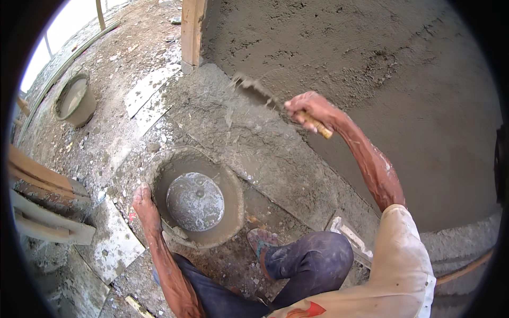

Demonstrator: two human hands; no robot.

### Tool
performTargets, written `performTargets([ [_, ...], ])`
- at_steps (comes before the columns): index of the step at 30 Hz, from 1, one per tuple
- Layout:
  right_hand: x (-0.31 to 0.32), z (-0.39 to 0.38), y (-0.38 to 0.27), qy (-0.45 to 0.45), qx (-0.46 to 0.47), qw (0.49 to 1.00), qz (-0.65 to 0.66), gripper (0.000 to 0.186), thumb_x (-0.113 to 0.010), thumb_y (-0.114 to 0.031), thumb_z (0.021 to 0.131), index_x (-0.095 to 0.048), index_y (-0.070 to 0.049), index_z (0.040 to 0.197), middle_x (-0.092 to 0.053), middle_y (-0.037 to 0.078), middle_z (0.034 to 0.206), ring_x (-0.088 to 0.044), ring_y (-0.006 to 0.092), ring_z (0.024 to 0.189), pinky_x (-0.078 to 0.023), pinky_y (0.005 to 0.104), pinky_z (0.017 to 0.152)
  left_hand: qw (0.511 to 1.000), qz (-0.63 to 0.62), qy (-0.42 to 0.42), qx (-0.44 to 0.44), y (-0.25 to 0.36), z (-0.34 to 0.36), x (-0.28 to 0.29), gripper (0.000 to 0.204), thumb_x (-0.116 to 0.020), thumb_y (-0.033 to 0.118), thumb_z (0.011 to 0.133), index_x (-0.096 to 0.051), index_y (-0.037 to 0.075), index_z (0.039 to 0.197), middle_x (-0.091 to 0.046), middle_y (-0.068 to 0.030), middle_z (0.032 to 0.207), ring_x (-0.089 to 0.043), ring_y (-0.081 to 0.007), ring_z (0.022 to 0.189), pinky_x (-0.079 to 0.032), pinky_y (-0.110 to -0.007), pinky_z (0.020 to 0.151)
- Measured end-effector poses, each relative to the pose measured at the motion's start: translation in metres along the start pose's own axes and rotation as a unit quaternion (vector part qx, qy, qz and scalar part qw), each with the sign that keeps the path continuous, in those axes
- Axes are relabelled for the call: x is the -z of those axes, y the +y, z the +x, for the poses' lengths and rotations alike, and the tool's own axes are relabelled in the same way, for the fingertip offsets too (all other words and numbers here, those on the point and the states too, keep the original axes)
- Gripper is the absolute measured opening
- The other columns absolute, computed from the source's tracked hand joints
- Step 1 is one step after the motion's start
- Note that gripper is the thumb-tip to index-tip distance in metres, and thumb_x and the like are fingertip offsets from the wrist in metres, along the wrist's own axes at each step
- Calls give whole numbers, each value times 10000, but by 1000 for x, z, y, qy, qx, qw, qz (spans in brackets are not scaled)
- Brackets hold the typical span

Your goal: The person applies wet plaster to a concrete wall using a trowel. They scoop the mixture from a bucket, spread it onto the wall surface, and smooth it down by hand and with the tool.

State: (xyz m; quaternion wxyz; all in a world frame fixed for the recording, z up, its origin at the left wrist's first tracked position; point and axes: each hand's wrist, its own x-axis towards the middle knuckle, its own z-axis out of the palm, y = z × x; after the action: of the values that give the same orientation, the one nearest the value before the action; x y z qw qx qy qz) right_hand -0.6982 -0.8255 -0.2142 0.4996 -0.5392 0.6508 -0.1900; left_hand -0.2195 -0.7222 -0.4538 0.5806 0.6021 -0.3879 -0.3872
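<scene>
My right hand (310, 108) grips the wooden handle of a trowel (254, 93), its blade carrying wet grey mortar above the edge of the wet plastered surface (371, 63), with drips below it. My left hand (145, 204) is closed on the left rim of a round mortar-coated bucket (233, 206). A thin layer of watery grey mix shows in the bottom of that bucket, in front of my knees.
A second bucket (80, 116) of grey mix stands at upper left. A wooden post (191, 29) rises at top centre. Timber boards (42, 175) are at the left. Flat boards (116, 244) and rubble lie on the dirt ground around me.
</scene>
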Motion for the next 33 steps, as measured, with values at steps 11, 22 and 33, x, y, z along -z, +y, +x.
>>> performTargets([
  [11, -110, -94, 78, 156, 152, 929, -298, 332, -655, -326, 1003, -657, -7, 1093, -669, 91, 809, -674, 226, 689, -534, 415, 636, 986, 149, 4, -77, 48, -36, -54, 320, -547, 257, 1087, -642, -20, 957, -590, -136, 760, -517, -191, 720, -459, -389, 697],
  [22, -236, -28, 165, -126, 314, 763, -551, 225, -594, -151, 912, -658, 44, 1003, -689, 195, 835, -738, 356, 805, -575, 472, 661, 983, 165, -9, -75, 72, -76, -86, 240, -583, 227, 1080, -674, 9, 1040, -624, -142, 789, -575, -219, 724, -481, -391, 689],
  [33, -264, -62, 139, -191, 185, 904, -336, 399, -675, -361, 935, -675, 23, 1045, -699, 277, 798, -704, 488, 804, -553, 574, 757, 983, 163, 10, -89, 67, -55, -63, 251, -575, 218, 1075, -684, -3, 1030, -652, -189, 809, -613, -265, 721, -493, -416, 700],
])
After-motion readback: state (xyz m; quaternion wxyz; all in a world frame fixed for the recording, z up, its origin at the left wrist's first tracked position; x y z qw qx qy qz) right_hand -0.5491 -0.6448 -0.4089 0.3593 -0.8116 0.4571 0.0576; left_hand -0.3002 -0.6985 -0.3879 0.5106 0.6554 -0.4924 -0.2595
